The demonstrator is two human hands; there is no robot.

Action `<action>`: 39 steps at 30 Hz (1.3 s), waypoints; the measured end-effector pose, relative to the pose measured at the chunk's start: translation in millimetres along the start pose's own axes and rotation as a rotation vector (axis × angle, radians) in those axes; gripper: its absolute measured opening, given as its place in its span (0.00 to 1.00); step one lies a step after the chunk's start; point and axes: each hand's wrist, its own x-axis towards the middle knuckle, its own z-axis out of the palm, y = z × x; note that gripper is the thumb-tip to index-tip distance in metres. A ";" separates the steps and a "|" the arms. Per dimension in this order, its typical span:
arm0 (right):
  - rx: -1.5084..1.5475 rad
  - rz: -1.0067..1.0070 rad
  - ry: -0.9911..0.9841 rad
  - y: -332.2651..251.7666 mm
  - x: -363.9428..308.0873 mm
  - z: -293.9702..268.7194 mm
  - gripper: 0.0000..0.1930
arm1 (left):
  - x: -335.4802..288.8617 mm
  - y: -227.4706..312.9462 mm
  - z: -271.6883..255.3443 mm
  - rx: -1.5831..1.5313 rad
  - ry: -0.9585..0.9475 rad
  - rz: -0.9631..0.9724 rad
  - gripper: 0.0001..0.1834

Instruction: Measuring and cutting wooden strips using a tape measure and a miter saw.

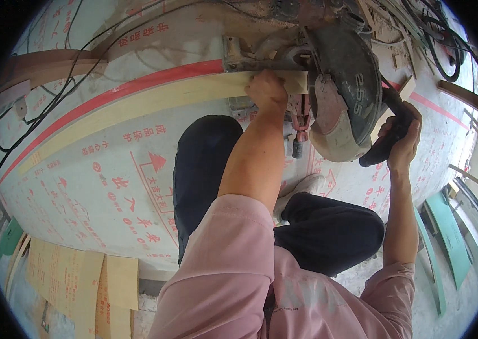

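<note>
A mitre saw (343, 85) with a dark guard stands in front of me at the right of centre. Around its black handle (391, 135) the fingers of my right hand (407, 135) are wrapped. My left hand (267, 89) is closed over the right end of a long, pale wooden strip (154, 100), pressing it down at the saw's fence (232, 53). The strip runs far to the left, and its right end reaches the saw's guard. The guard hides the blade. A pink clamp-like part (301, 121) with a dark knob sits just below the strip.
White printed protective sheeting (109, 186) with a red stripe covers the floor. Black cables (64, 96) cross at the left. Brown curved boards (41, 70) lie far left, yellow boards (58, 271) at lower left, green boards (448, 237) at right. Sawdust and offcuts lie behind the saw.
</note>
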 end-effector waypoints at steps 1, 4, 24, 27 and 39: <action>0.000 0.000 -0.001 0.0 -0.2 0.1 0.29 | -0.1 0.0 -0.8 -0.012 -0.009 -0.006 0.20; -0.029 -0.019 0.018 1.0 -1.0 -0.1 0.29 | 0.4 2.7 -3.3 0.006 -0.061 -0.022 0.20; -0.016 -0.015 0.016 0.3 1.4 -1.0 0.29 | 0.0 2.5 -2.1 0.004 -0.030 -0.006 0.20; -0.035 -0.009 0.023 0.2 0.9 0.0 0.29 | 0.7 1.0 -3.6 0.000 -0.045 -0.015 0.20; -0.009 -0.006 0.011 -5.8 0.6 0.5 0.29 | 1.9 -1.9 0.6 0.008 -0.033 0.005 0.20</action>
